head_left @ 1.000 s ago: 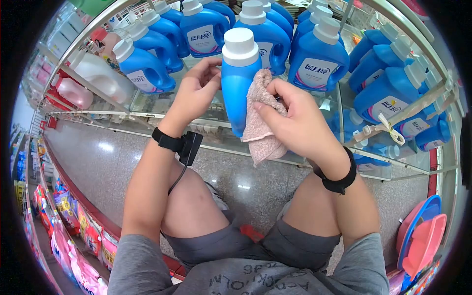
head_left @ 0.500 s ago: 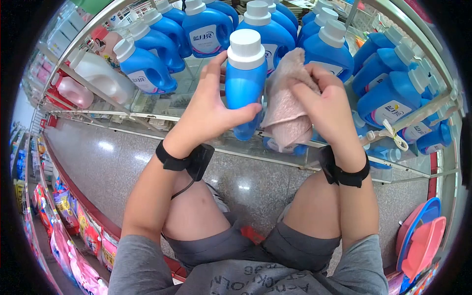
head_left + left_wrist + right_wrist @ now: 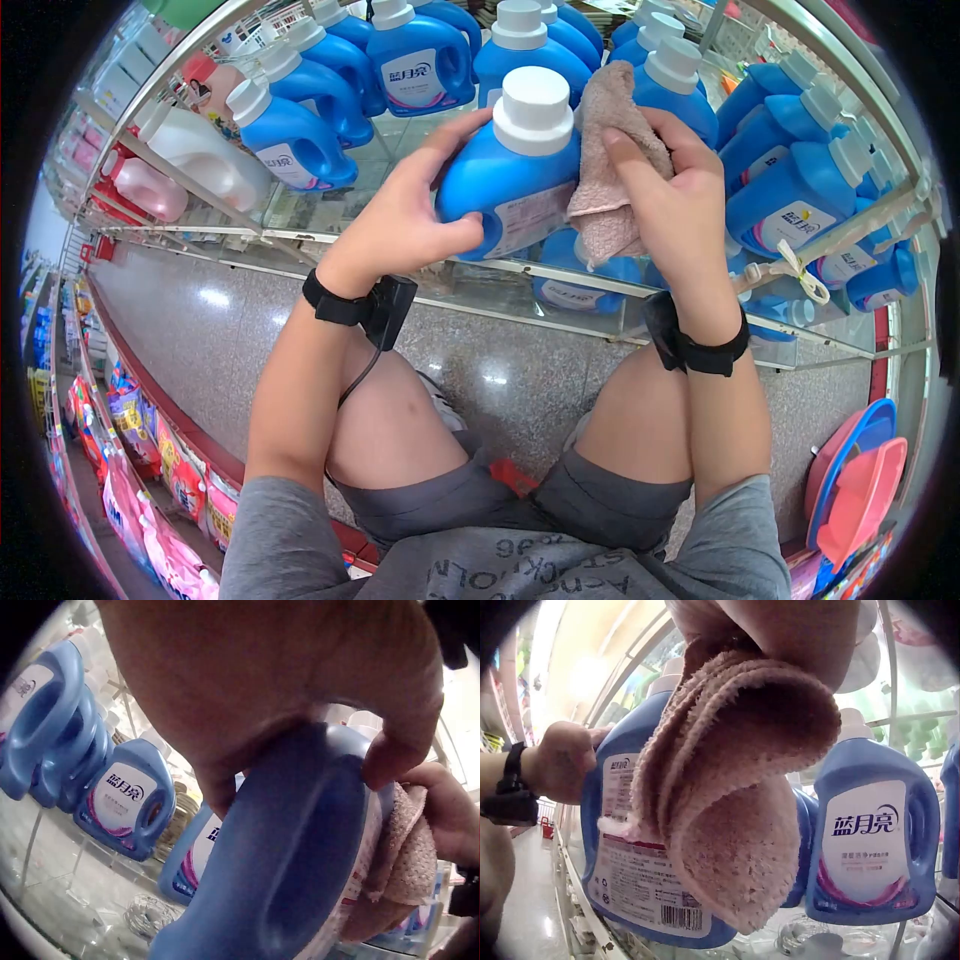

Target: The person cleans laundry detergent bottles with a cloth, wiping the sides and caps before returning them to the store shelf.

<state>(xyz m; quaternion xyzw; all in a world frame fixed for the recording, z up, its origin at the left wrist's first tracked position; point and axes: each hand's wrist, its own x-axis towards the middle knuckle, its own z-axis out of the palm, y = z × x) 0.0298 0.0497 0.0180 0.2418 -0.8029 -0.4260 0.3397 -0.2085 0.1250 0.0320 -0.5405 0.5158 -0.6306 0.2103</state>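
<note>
A blue laundry detergent bottle with a white cap stands at the front of the glass shelf, its back label turned partly to the right. My left hand grips it from the left, thumb on the near side and fingers behind, as the left wrist view also shows. In my right hand is a folded pinkish-brown cloth, pinched between thumb and fingers beside the bottle's right side. The right wrist view shows the cloth overlapping the bottle's label.
More blue detergent bottles stand behind and to the right. White and pink jugs are at the left. A metal rail with a tied string crosses the right side. Plastic basins stand at lower right.
The left hand has taken hold of the bottle, which has turned so its label shows toward the right. The right hand moved right with the cloth, away from the bottle, then up beside it.
</note>
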